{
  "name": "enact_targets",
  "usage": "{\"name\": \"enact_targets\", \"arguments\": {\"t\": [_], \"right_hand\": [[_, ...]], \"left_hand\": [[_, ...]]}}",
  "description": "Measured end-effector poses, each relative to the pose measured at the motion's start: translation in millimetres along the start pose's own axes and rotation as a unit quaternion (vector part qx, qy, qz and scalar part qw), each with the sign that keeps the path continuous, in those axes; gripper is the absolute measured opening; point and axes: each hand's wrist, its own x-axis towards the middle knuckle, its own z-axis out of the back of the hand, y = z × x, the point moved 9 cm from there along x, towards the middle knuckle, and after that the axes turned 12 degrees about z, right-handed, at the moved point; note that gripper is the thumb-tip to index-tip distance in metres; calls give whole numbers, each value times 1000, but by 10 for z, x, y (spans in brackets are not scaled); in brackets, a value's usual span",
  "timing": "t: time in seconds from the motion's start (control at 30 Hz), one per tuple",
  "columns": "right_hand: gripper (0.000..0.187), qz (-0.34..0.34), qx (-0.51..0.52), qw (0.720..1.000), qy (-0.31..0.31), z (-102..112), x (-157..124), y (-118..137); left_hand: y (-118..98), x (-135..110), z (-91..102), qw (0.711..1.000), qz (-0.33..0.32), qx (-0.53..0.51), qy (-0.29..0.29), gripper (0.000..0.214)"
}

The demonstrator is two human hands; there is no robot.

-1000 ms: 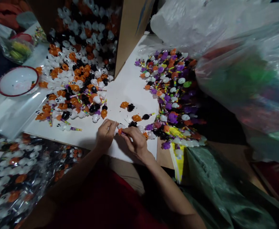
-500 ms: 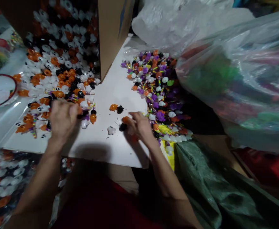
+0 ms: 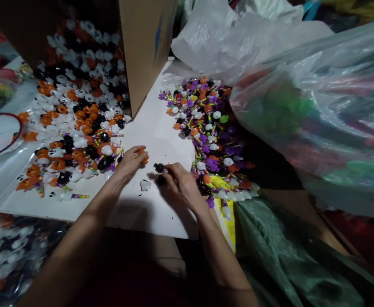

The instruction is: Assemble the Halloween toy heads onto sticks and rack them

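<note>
My left hand point(image 3: 131, 163) is over the middle of the white board point(image 3: 155, 132), its fingers closed around an orange plastic figure point(image 3: 145, 157) that they partly cover. Opposite it, my right hand point(image 3: 182, 183) pinches a dark, ribbed black piece point(image 3: 158, 168) between thumb and fingers. Under the right fingers lies another black piece point(image 3: 161, 181), mostly in shadow. A small white ghost figure point(image 3: 145, 185) rests on the board between my forearms. Left of my left hand spreads a heap of orange, white and black figures point(image 3: 87, 121), some fixed to colourful tubes.
An open cardboard box point(image 3: 145, 55) spills figures at the back left. Along the board's right side lies a pile of purple, orange and white tube toys point(image 3: 206, 128). Large clear plastic bags point(image 3: 311, 111) bulge at the right. A red-rimmed bowl point(image 3: 21, 128) stands far left.
My left hand has moved right from the heap to the orange figure at mid-board. My right hand now has the ribbed black piece at its fingertips. A white figure on a tube now lies front left.
</note>
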Motion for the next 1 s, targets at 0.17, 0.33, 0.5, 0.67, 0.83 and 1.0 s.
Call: {"name": "enact_targets", "arguments": {"t": [0.17, 0.33, 0.5, 0.67, 0.83, 1.0], "right_hand": [[20, 43, -36, 997, -45, -188, 5, 443], [20, 53, -163, 984, -55, -151, -45, 555], [21, 27, -87, 993, -76, -103, -133, 541], [27, -154, 282, 937, -134, -334, -216, 255], [43, -274, 656, 698, -85, -882, -308, 366], [43, -225, 695, 683, 3, -967, -151, 609]], "left_hand": [[212, -476, 235, 970, 127, -207, 5, 25], [226, -697, 63, 961, 135, -237, 37, 29], [168, -824, -15, 961, 119, -248, 29, 41], [23, -926, 62, 965, 5, -260, -19, 42], [22, -983, 43, 979, -10, -186, 80, 42], [-141, -990, 273, 980, -38, -177, 86, 47]]}}
